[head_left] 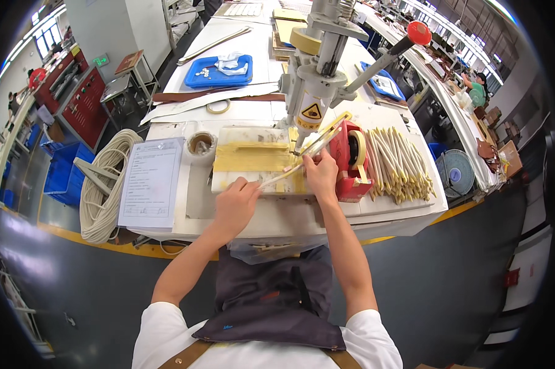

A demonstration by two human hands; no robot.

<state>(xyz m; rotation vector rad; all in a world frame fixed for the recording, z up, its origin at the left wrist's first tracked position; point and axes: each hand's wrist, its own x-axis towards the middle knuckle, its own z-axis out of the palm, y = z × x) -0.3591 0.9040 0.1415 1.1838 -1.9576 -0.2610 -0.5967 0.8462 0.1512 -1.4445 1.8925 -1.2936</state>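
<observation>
A thin white cord (276,179) slants across a white block (222,182) covered with yellow tape. My left hand (236,206) is closed on its near left end. Farther along, my right hand (320,175) pinches the cord with thumb and fingers, just below the tip of a grey hand press (314,86) with a red-knobbed lever. Beyond that hand, whitish and yellow strips slant up to the right. Close on its right stands a red tape dispenser (350,187) with a roll of yellowish tape. A pile of white cords (395,161) with yellow-wrapped ends lies past the dispenser.
Left of the block are a tape roll (202,145), a printed sheet (151,181) and a large coil of white cord (102,194) at the table's edge. Farther back lie long flat strips (228,96) and a blue tray (197,80) with small white pieces.
</observation>
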